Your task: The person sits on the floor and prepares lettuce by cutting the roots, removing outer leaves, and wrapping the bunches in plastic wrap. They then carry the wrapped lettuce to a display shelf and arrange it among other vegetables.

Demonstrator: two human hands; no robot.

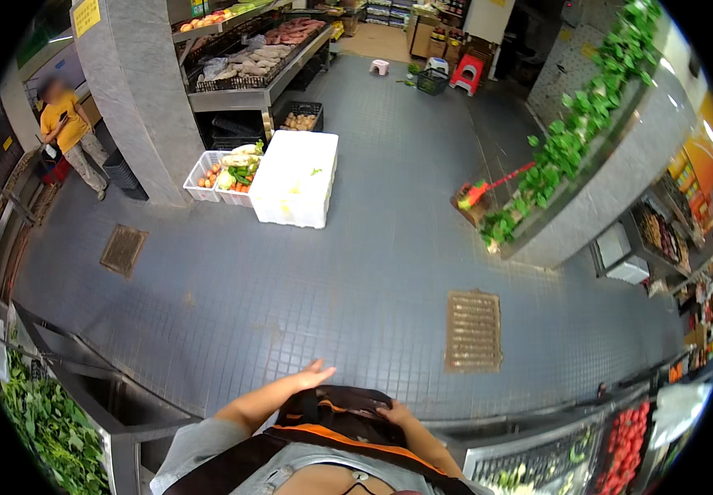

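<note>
My left hand (315, 375) reaches out over the tiled floor just ahead of my body, its fingers apart and nothing in it. Against my front sits a black bag (338, 408) with orange trim. My right hand (396, 413) is at the bag's right side, fingertips against the dark fabric; whether they grip it is unclear. Farther ahead on the floor stands a white foam box (297, 176) with bits of green leaf on top. Beside it are white plastic crates of vegetables (237, 197) holding radishes, peppers and carrots.
A metal produce stand (232, 101) stands behind a grey pillar (130, 105). At left is a person in yellow (67, 127). A broom (474, 195) leans by the vine-covered pillar (604, 161). Floor grates (473, 331) interrupt the tiles. Leafy greens (53, 427) and tomatoes (625, 445) flank me.
</note>
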